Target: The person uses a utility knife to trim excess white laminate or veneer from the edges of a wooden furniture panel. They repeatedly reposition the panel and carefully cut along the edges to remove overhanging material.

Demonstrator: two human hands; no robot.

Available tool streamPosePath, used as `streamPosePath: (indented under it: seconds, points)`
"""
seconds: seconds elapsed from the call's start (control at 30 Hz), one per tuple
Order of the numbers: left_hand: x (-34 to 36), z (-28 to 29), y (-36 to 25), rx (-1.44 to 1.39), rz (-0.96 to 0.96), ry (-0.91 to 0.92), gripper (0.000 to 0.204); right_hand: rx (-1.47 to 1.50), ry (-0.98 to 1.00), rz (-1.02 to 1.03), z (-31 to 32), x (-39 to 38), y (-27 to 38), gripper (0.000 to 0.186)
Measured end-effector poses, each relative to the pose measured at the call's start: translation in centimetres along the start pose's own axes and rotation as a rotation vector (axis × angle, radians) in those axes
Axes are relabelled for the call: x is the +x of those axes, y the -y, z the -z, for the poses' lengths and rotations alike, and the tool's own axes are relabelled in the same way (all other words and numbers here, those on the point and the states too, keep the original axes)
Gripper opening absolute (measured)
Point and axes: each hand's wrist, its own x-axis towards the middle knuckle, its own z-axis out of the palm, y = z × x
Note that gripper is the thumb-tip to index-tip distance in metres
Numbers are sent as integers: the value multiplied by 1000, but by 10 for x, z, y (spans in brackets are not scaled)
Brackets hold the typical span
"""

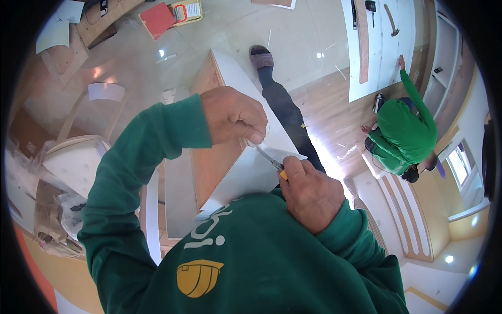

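Note:
My right hand (314, 196) is closed around the yellow handle of a utility knife (271, 160), its metal blade pointing up and left. Close to the blade's tip, my left hand (234, 115) is closed in a pinch. What its fingertips hold, if anything, is too small to make out. Both hands are over a wooden piece with white-faced sides (243, 175) and a bare brown face (210, 170), held close against my body. The knife tip lies near the corner where these faces meet; whether it touches cannot be seen.
At right a co-worker in green (405, 131) crouches, one hand on a white sheet (358, 86) bearing a hammer (391, 21) and a brown strip (361, 42). A white-seated chair (76, 162) stands left. A red piece (157, 20) and thin offcuts lie on the floor. My leg (285, 102) extends ahead.

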Motion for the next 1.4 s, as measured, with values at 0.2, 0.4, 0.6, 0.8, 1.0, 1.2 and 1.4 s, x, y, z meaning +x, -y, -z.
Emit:
streamPosePath:
  seconds: [0.2,0.4,0.6,0.8,1.0,1.2,1.4]
  points:
    - [5,1,4,-51,14,18,11,-26,59,-53,4,1,5,15]
    - [10,4,4,-79,50,49,12,-54,96,-60,7,8,9,14]
    - [12,5,10,-134,62,70,13,-112,138,-44,10,11,12,12]
    - [16,2,21,-128,25,64,11,-102,97,-49,7,16,14,10]
    - [19,1,25,-256,90,99,13,-80,28,-52,5,9,10,13]
    - [22,1,25,-298,120,109,14,-62,95,-67,4,1,2,12]
    - [27,3,29,-292,125,161,14,-99,95,-67,5,5,6,13]
